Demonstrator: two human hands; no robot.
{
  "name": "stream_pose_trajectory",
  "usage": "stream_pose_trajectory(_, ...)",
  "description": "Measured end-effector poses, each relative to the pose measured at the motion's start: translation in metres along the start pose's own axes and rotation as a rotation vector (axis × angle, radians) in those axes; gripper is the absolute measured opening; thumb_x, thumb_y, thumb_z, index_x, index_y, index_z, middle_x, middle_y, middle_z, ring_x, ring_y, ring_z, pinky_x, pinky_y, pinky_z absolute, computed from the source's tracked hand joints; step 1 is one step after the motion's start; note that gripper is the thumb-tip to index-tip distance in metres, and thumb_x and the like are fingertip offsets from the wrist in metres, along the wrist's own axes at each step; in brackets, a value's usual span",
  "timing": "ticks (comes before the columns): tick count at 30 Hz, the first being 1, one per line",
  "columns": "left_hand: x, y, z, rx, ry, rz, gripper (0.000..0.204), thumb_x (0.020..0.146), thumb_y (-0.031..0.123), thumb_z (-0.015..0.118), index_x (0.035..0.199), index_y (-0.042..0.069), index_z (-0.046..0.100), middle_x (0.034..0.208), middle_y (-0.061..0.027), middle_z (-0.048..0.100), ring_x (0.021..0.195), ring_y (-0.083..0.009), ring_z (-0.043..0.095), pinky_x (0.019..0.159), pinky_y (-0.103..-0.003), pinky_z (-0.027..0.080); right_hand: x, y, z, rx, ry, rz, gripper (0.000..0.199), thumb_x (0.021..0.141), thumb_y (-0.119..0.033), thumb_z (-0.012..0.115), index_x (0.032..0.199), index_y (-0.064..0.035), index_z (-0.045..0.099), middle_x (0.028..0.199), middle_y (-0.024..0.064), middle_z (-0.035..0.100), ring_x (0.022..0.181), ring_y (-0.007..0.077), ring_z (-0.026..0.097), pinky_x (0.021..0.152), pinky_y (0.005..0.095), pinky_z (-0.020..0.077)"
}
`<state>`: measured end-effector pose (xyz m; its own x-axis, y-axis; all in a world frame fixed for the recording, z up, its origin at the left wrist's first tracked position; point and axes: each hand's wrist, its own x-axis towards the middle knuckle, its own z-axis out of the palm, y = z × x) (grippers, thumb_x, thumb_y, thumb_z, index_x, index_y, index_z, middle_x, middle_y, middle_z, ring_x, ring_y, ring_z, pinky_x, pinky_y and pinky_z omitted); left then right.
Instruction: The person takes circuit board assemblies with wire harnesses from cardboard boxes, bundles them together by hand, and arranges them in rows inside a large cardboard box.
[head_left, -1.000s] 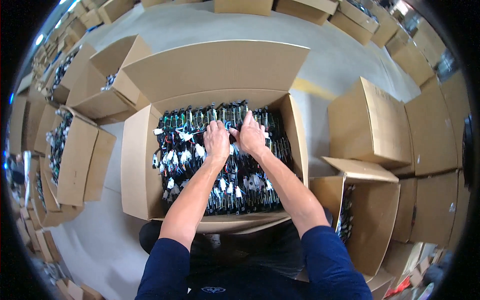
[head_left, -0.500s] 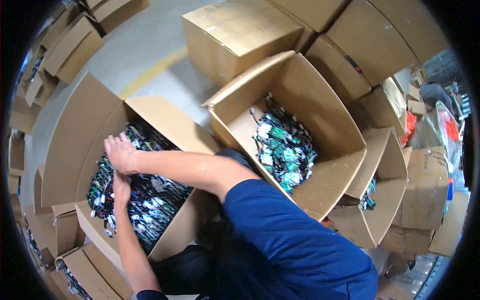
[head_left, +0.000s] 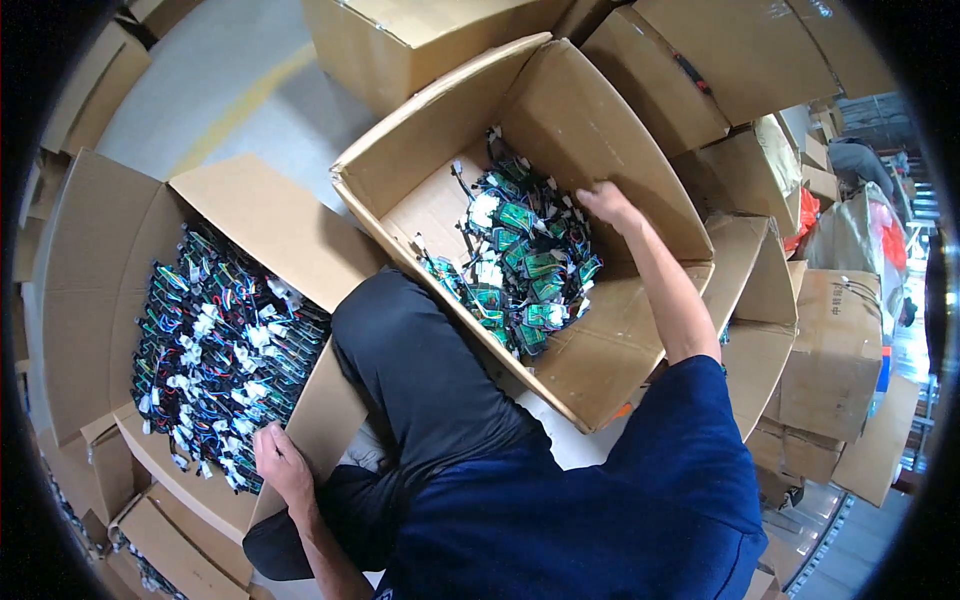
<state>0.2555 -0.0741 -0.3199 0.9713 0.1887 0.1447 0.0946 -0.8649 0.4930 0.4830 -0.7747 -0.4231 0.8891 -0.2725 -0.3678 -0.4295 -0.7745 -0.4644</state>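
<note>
We reached our right hand (head_left: 603, 203) into the open brown cardboard box (head_left: 590, 130) that stood tilted in front of us on the grey concrete floor (head_left: 240, 90). That hand lay at the far right edge of a loose heap of small green circuit boards with white plugs and thin coloured wires (head_left: 520, 265), its fingers bent down into the heap. We could not tell whether they had closed on a board, since the fingertips were hidden among the wires. The heap filled the middle of the box bottom and ran toward the box's near left wall, so most of it lay just left of and below our right hand.

Our left hand (head_left: 280, 462) was well apart from that heap, down at the near right corner of a second, larger open cardboard box (head_left: 90, 290) on our left. It gripped the upright cardboard flap (head_left: 320, 420) there. Just beside and above it lay neat rows of the same wired boards (head_left: 215, 350), packed side by side. Our dark-trousered knee (head_left: 400, 360) sat between the two boxes. More brown cartons (head_left: 830, 340) crowded the floor on the right.
</note>
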Motion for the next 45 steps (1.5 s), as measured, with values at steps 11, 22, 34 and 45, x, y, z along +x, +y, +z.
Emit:
stream_pose_trajectory(11,0.003,0.007,0.002,0.119,-0.024,-0.138,0.038,0.110,0.019,0.042,0.095,-0.006,0.067,0.086,-0.0181,0.065,0.077,-0.0340,0.063,0.071,-0.042,0.048,0.017,0.101,0.113,0.004,-0.021,0.279,0.065,0.091,-0.051,0.067,0.125,0.0048,0.066,0.134,0.0309,0.061,0.130,0.0420,0.056,0.109,0.0439,0.0450)
stream_pose_trajectory(22,0.007,0.012,0.001,0.163,0.043,-0.122,0.032,0.107,0.012,0.046,0.091,-0.005,0.067,0.079,-0.0158,0.063,0.069,-0.0319,0.061,0.065,-0.041,0.046,0.029,0.052,0.134,0.153,0.130,0.611,0.086,0.074,-0.056,0.080,0.136,0.0006,0.062,0.142,0.0240,0.060,0.133,0.0356,0.057,0.109,0.0423,0.0463)
stream_pose_trajectory(34,0.004,0.006,0.004,0.157,0.078,-0.129,0.027,0.105,0.015,0.050,0.092,-0.003,0.067,0.079,-0.0163,0.061,0.070,-0.0333,0.060,0.065,-0.042,0.046,-0.023,0.033,0.057,-0.136,0.097,0.100,0.043,0.084,-0.032,0.074,0.107,0.0036,0.068,0.100,0.0283,0.072,0.102,0.0452,0.069,0.089,0.0508,0.0529)
stream_pose_trajectory(45,0.000,0.000,0.005,0.123,0.193,-0.047,0.022,0.102,0.012,0.058,0.087,-0.001,0.065,0.077,-0.0145,0.061,0.065,-0.0326,0.059,0.059,-0.042,0.045,-0.125,-0.095,-0.059,-0.123,0.251,-0.191,0.029,0.091,-0.029,0.071,0.099,-0.0013,0.073,0.074,0.0150,0.070,0.064,0.0246,0.066,0.067,0.0398,0.0522)
